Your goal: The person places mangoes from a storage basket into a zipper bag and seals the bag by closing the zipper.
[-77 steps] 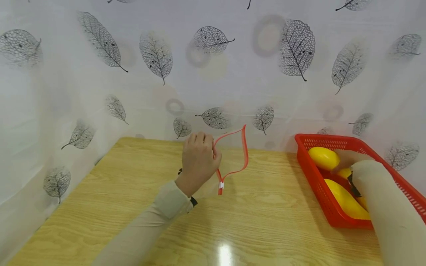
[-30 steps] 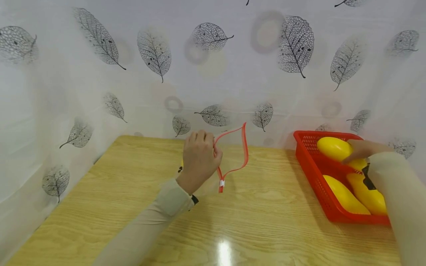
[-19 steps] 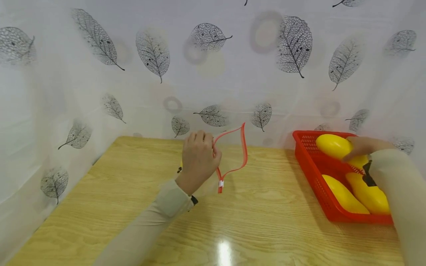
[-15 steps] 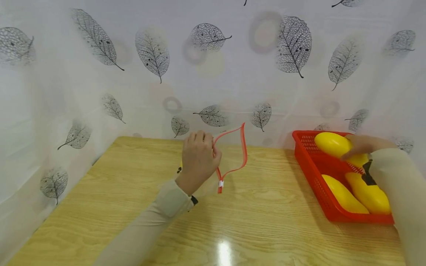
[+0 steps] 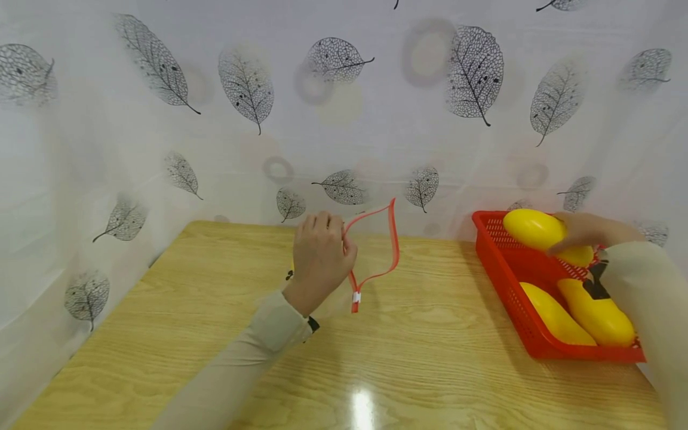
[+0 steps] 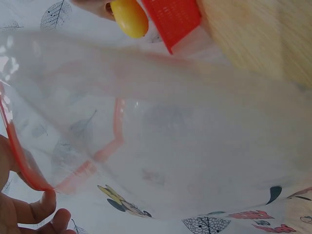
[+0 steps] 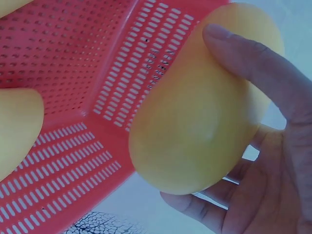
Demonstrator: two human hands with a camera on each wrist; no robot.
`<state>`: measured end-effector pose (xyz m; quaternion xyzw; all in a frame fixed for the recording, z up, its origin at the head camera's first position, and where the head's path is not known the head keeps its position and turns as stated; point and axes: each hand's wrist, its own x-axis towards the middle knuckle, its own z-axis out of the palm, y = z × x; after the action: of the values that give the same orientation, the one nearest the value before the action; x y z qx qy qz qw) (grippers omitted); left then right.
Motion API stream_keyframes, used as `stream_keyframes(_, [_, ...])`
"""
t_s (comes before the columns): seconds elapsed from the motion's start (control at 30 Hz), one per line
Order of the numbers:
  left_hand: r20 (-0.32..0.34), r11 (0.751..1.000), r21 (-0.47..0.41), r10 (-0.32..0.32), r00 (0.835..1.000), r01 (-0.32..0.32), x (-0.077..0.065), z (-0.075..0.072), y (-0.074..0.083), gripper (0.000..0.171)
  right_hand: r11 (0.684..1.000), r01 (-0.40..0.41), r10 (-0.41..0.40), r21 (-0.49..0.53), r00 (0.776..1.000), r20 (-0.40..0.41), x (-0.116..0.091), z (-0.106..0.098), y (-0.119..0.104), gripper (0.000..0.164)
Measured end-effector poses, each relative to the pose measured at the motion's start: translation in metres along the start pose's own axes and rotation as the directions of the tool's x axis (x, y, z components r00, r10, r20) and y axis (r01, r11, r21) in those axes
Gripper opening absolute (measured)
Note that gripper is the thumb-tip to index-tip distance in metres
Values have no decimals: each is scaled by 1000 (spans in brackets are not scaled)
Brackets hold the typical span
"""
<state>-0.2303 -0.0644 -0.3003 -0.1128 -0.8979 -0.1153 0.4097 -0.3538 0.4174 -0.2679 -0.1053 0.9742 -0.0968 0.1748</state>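
Yellow mango (image 5: 529,228) gripped in right hand (image 5: 588,230), just raised slightly higher over far end of red basket (image 5: 500,298), judged clear of mangoes below (image 5: 595,313); farther left, transparent bag (image 6: 195,146) pinched gaping in left hand (image 5: 321,254).

No words, numbers or brand can be read. Red print (image 6: 251,215) that may be lettering stands on the clear bag (image 6: 195,146) in the left hand (image 5: 322,254), toward the end away from that hand's fingers, but it is too slanted and blurred to make out.
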Motion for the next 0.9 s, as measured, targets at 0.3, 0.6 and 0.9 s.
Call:
stream_keyframes(0.3, [-4,1000,2,-2,1000,2,0,0,0,8,996,49,-54,-70,995,-81,-3,4,-5,88])
stream_keyframes(0.6, [5,1000,-10,-6,1000,6,-1,1,1,8,988,104,-120,-118,984,-134,-8,4,-16,80])
stream_keyframes(0.9, [-9,1000,-2,4,1000,-4,-1,1,0,8,983,140,-156,-115,977,-146,-13,0,-35,74])
